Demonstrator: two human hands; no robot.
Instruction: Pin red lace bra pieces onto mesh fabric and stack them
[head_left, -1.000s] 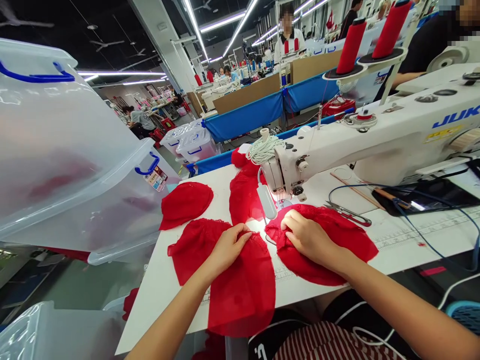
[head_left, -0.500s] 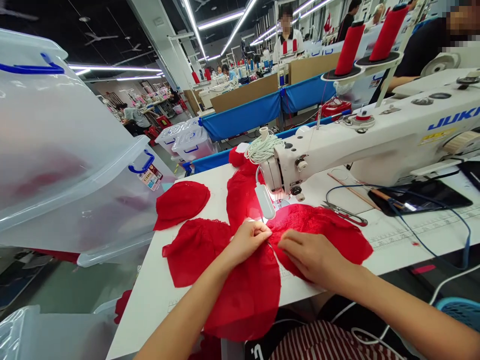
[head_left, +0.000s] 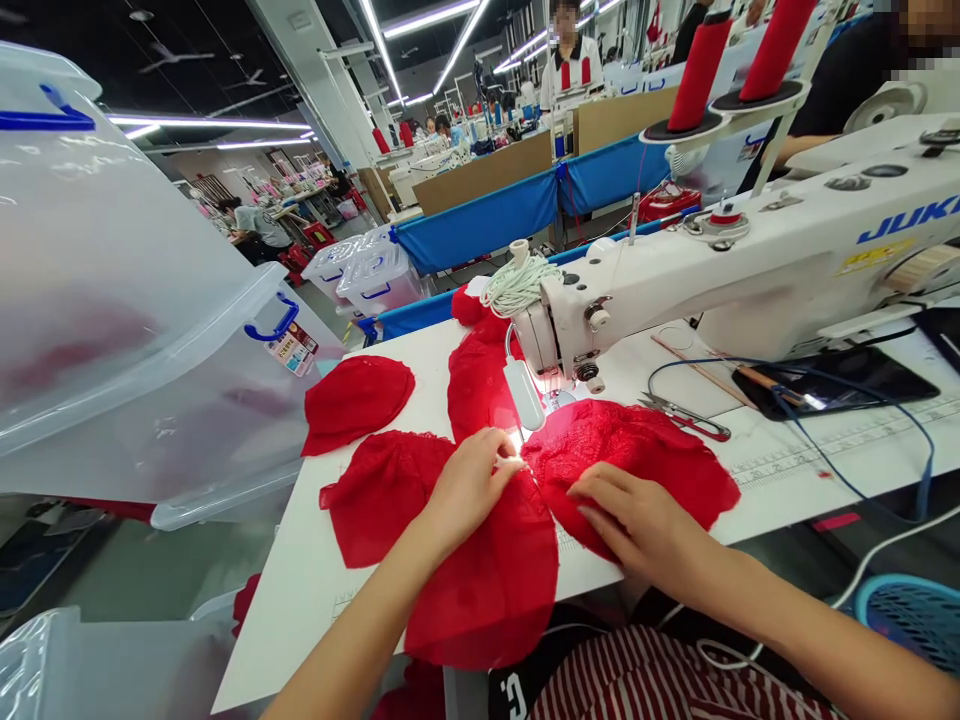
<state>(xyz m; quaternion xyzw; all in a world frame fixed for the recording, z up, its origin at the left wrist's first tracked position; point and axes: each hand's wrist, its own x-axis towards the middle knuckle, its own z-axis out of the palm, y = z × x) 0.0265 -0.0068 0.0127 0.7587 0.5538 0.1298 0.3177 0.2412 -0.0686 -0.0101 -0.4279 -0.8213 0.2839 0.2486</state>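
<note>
Red sheer rounded fabric panel [head_left: 487, 610] lies on the white ruler-marked table [head_left: 277, 610], its upper edge pinched by the left hand [head_left: 471, 482] near the white JUKI sewing machine [head_left: 675, 265]. The loosely bent right hand [head_left: 645, 515] touches a red lace-trimmed fabric piece [head_left: 675, 462]; whether it grips, I cannot tell.

past the left edge of the table [head_left: 292, 600] lies grey-green floor [head_left: 202, 555]; beyond the far edge, brown boards [head_left: 484, 175] top blue cloth panels [head_left: 487, 222]; tube lights [head_left: 217, 123] glow overhead.
</note>
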